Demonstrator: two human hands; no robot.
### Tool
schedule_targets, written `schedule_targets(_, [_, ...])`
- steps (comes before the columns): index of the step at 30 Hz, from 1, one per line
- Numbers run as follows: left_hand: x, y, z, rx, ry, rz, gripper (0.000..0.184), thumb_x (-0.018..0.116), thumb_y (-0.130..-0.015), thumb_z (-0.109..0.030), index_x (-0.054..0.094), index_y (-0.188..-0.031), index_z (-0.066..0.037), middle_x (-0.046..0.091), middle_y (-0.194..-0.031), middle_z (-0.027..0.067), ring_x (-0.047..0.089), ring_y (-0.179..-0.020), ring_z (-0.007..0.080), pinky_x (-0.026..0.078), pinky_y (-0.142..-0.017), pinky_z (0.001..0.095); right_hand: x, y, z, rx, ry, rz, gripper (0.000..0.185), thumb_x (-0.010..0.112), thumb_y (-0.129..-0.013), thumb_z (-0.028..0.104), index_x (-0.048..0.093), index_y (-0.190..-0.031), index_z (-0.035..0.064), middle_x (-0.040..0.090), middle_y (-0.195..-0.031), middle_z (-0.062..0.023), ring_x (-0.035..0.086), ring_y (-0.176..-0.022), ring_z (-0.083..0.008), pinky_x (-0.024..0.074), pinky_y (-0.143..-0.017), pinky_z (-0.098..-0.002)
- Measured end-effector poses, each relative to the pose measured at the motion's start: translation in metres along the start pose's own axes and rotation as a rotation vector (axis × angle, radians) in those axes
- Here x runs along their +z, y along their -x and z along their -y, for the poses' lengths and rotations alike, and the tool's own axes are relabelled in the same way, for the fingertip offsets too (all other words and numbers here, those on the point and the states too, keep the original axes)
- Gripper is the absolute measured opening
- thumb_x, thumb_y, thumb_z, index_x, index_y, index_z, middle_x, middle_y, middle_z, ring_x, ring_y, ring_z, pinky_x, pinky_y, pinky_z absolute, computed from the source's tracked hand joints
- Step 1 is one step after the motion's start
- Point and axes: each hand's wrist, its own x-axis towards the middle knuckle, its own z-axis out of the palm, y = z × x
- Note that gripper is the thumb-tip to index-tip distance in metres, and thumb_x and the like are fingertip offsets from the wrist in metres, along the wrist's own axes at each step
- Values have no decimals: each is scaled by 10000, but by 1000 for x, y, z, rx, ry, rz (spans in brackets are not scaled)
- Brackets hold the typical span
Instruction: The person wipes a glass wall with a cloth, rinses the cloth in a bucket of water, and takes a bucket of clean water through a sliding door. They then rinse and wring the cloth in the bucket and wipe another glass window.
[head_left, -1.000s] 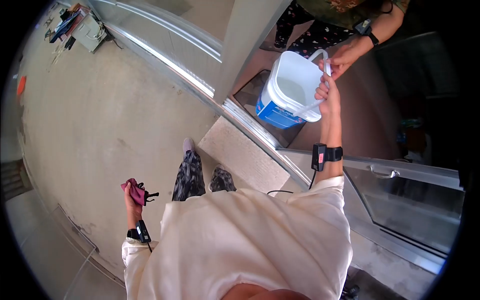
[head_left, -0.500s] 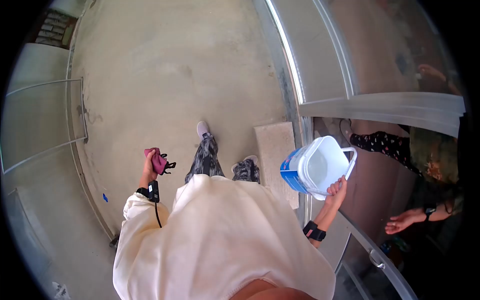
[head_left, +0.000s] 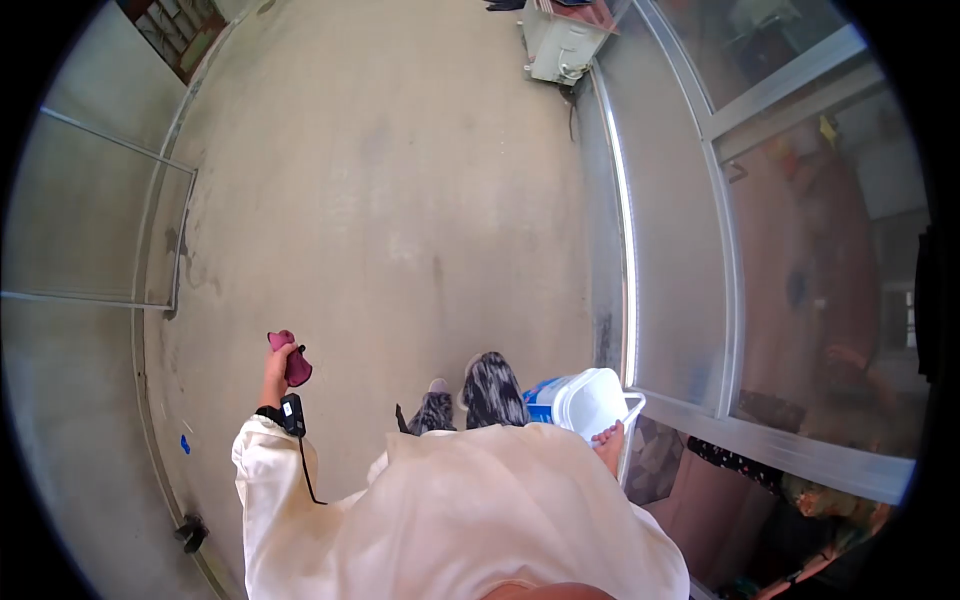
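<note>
My left hand (head_left: 276,372) is closed around a small maroon cloth item with black edging (head_left: 296,366); its exact kind I cannot tell. A black device with a cable is strapped at that wrist. On the other side, my right hand (head_left: 609,440) grips a white plastic bucket (head_left: 590,400) with blue printing on its side, close to its rim and handle. The bucket is tilted and its open mouth faces right. Part of its body is hidden behind my leg and shirt.
Concrete floor (head_left: 380,200) stretches ahead. Glass panels in metal frames (head_left: 725,280) line the right side, and a white box-shaped unit (head_left: 560,48) stands against them further on. A wall with a framed panel (head_left: 90,220) runs along the left. Another person (head_left: 830,500) is at lower right.
I have stepped forward; the doorway and the other person have slid toward the bottom right. The white unit has come into view. The bucket now hangs lower and nearer my leg.
</note>
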Motion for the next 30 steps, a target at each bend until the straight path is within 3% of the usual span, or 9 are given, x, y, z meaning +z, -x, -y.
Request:
schedule_targets(7, [50,-152,-149,361,-683,-164,329,671,-657,-169,578,-927,-7,628,-830,122,599,-718,221,470,-667,348,222,-104,-23,85,116,195,232,462,-820,288,339,-663,170,298,-482,27,291,-380,-133,371,-417,-383])
schedule_targets(9, [46,-163,-164,471,-906,-283,432,677,-641,-182,542,-1021,-26,626,-853,179,615,-771,298,474,-689,373,291,-124,-22,142,123,250,228,447,-819,280,334,-655,168,304,-481,20,304,-382,-142,384,-420,-398])
schedule_targets(11, [31,-128,-166,130,-957,-373,483,686,-658,-225,448,-1054,-86,627,-896,171,599,-867,345,470,-730,414,337,-109,-21,166,147,214,233,438,-824,282,331,-652,168,300,-479,16,311,-391,-145,383,-430,-391])
schedule_targets(15, [15,-118,-167,-238,-594,-358,431,730,-602,-158,502,-923,19,625,-802,208,632,-756,343,503,-630,410,471,-104,6,137,237,359,239,432,-832,290,332,-654,167,295,-476,16,323,-402,-144,386,-442,-386])
schedule_targets(19, [-42,-180,-23,-297,-712,-255,348,764,-570,-228,625,-757,30,637,-781,196,634,-733,314,500,-653,368,600,-82,19,175,241,366,228,423,-843,281,344,-658,174,309,-479,22,326,-390,-143,366,-441,-363])
schedule_targets(24, [8,-277,-78,-343,-1092,-114,349,719,-619,-331,672,-828,-55,646,-814,171,630,-829,298,492,-717,398,752,-67,27,163,208,350,228,405,-852,304,343,-678,170,302,-479,18,329,-384,-151,376,-433,-378])
schedule_targets(26, [46,-344,-140,-218,-1097,-48,350,675,-682,-354,663,-825,-34,640,-794,184,619,-794,336,489,-686,431,827,-74,48,100,275,391,234,394,-858,322,347,-693,163,316,-492,13,331,-385,-159,387,-426,-393])
schedule_targets(28, [105,-381,-319,-242,-643,-213,278,621,-753,-282,644,-896,-45,638,-783,183,615,-769,353,487,-672,424,890,-81,66,117,236,392,231,393,-856,311,341,-689,160,321,-502,10,330,-389,-159,391,-431,-399])
schedule_targets(30, [130,-474,-410,10,-656,-270,275,550,-810,-259,613,-1002,-73,625,-914,187,587,-877,363,463,-736,434,954,-50,77,135,178,284,227,411,-855,288,339,-676,169,289,-470,30,292,-369,-132,357,-435,-351])
